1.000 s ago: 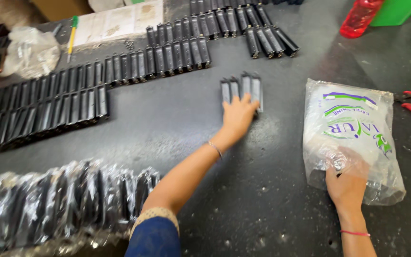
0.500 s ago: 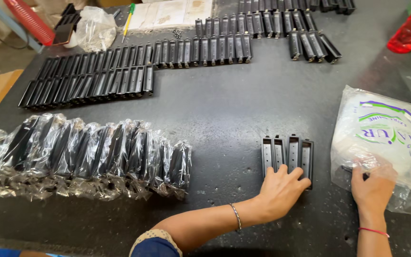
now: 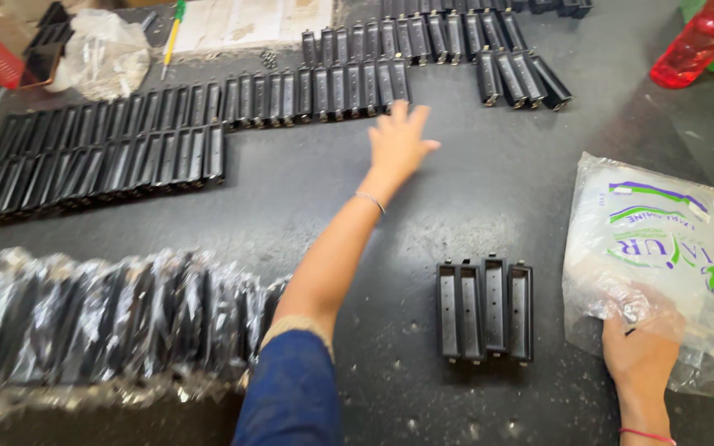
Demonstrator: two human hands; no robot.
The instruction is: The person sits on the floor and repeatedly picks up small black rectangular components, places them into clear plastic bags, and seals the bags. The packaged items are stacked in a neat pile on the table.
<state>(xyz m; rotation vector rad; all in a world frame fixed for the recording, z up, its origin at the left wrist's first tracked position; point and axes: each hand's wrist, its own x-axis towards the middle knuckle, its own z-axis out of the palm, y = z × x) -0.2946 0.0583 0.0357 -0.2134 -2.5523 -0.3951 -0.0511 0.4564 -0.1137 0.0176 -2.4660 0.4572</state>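
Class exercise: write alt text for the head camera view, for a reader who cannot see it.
A person's left hand reaches, fingers spread, toward a long row of black rectangular parts on a dark table, while the right hand presses on a clear printed plastic bag. Four black parts lie side by side between the arms, and plastic-wrapped parts lie at the left.

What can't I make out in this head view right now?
- Right hand: fingertips hidden under the printed plastic bag.
- Bag contents: crinkled film obscures them.
- Wrapped black parts: blurred, cut by the left edge.
- Left hand: motion-blurred; contact with the black parts row unclear.
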